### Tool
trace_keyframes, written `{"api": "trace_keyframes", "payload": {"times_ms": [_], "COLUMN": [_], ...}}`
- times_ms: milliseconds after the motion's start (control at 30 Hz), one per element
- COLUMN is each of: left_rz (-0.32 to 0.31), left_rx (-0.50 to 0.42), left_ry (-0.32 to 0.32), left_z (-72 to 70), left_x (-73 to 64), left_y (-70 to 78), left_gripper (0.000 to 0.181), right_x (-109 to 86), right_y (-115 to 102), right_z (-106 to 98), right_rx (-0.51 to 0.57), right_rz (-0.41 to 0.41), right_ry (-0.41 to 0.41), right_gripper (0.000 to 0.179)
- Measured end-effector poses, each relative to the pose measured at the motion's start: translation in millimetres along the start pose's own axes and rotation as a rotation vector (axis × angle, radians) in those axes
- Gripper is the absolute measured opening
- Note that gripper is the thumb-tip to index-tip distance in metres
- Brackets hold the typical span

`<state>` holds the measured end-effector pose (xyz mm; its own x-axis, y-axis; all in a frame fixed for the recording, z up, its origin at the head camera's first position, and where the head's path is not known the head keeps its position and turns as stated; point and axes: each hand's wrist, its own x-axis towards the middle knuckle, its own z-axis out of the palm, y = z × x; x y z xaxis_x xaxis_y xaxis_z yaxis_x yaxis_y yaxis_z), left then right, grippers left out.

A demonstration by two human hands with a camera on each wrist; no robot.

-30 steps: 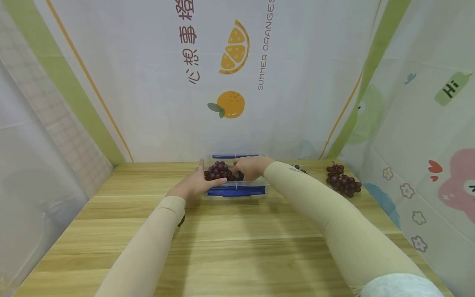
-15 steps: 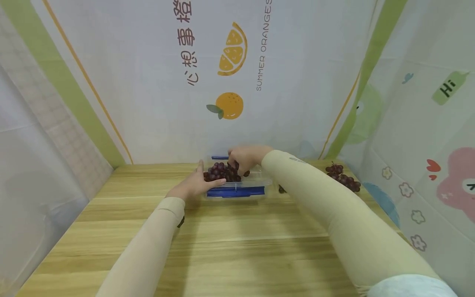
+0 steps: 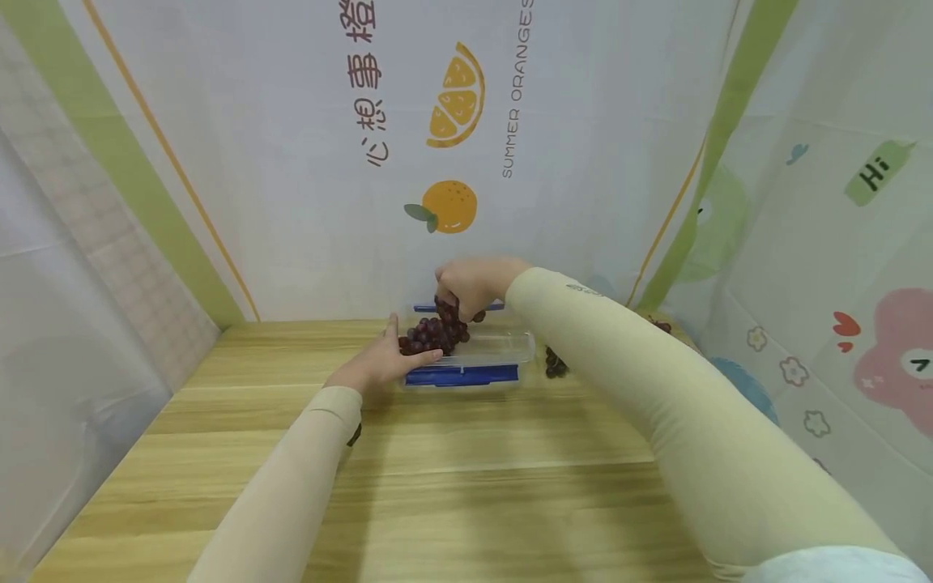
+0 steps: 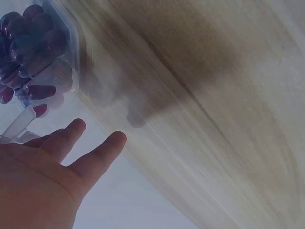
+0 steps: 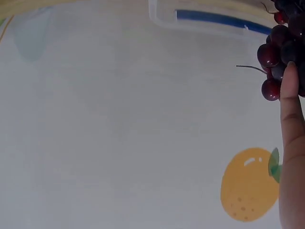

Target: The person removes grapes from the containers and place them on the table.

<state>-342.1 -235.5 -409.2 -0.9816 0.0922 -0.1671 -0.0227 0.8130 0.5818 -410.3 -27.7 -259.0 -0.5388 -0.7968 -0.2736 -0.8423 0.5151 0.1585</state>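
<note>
A clear plastic box [image 3: 504,348] with blue clips stands at the back of the table. In its left part lies a bunch of dark red grapes [image 3: 423,336], also visible in the left wrist view as grapes [image 4: 28,43] behind the clear wall. My left hand [image 3: 382,358] rests against the box's left end, thumb along the front rim, the other fingers straight. Above the box, my right hand [image 3: 477,287] grips a grape bunch [image 3: 448,312] from the top; its lower grapes overlap those in the box. The right wrist view shows one finger [image 5: 290,100] pressed along these grapes.
Just right of the box, a small dark grape bunch [image 3: 555,363] lies on the wooden table [image 3: 452,470]. Farther right, another bunch [image 3: 660,325] is mostly hidden behind my right sleeve. A white printed curtain [image 3: 321,243] hangs right behind the box.
My right hand has risen out of the box, slightly leftward, lifting the grape bunch. My left hand has kept its place. The right sleeve now uncovers the small bunch and covers the far-right one.
</note>
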Motion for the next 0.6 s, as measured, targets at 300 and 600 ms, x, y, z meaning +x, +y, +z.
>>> {"api": "trace_keyframes", "payload": {"times_ms": [300,600], "left_rz": [-0.004,0.011], "left_rx": [0.022,0.054], "left_ry": [0.016,0.028], "left_z": [0.9,1.4], "left_x": [2.3,0.3], "left_y": [-3.4,-0.5], "left_gripper": [0.148,0.146], "right_x": [-21.9,-57.7], "right_y": [3.7,19.6], "right_z": [-26.2,-33.3], "right_rx": [-0.051,0.000], "right_rz": [0.015,0.074], "right_ry": [0.035,0.123], "right_gripper": [0.018,0.029]}}
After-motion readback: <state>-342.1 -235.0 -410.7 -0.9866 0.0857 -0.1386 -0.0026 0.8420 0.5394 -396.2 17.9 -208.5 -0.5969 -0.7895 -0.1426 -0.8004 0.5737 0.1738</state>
